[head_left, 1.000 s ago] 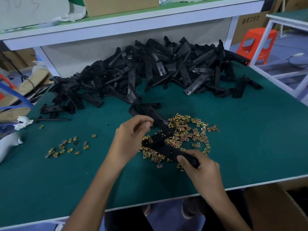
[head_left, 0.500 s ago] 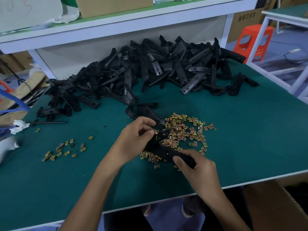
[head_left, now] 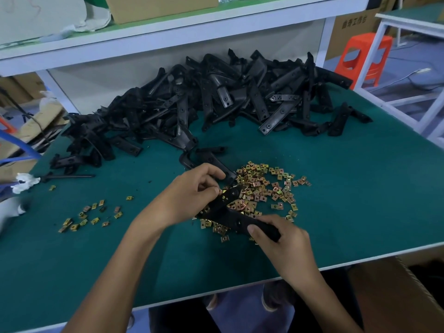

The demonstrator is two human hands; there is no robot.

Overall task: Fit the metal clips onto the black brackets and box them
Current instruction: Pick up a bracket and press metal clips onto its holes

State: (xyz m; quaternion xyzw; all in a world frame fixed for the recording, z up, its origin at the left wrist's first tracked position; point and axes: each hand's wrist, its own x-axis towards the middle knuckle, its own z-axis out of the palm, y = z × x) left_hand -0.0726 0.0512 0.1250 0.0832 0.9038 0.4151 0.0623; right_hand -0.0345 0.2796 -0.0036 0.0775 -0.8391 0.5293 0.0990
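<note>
Since a second ago our left hand [head_left: 192, 195] has come down from just above the bracket [head_left: 230, 216] onto its far end, while our right hand [head_left: 286, 239] has kept its grip.

Nearest us, below the table edge on the right, an open cardboard box [head_left: 396, 299] waits, probably for finished pieces. On the green table [head_left: 360, 188] our right hand is wrapped round the bracket's near end, thumb on top. We judge this steadies the part and angles its free end toward the other hand. Our left hand's thumb and fingertips are pinched together at that far end on what looks like a metal clip [head_left: 219, 190], likely pressing it onto the tab; whether it is seated we cannot tell.

The bracket hangs just over the clip pile [head_left: 262, 188], so the next clip is close to the work. A smaller scatter of clips [head_left: 91, 215] lies well apart to the left. One loose bracket [head_left: 209, 157] lies just beyond our left hand, and behind it the heap of brackets [head_left: 216, 99] banks against the shelf upright, within reach. Most of the task remains.
</note>
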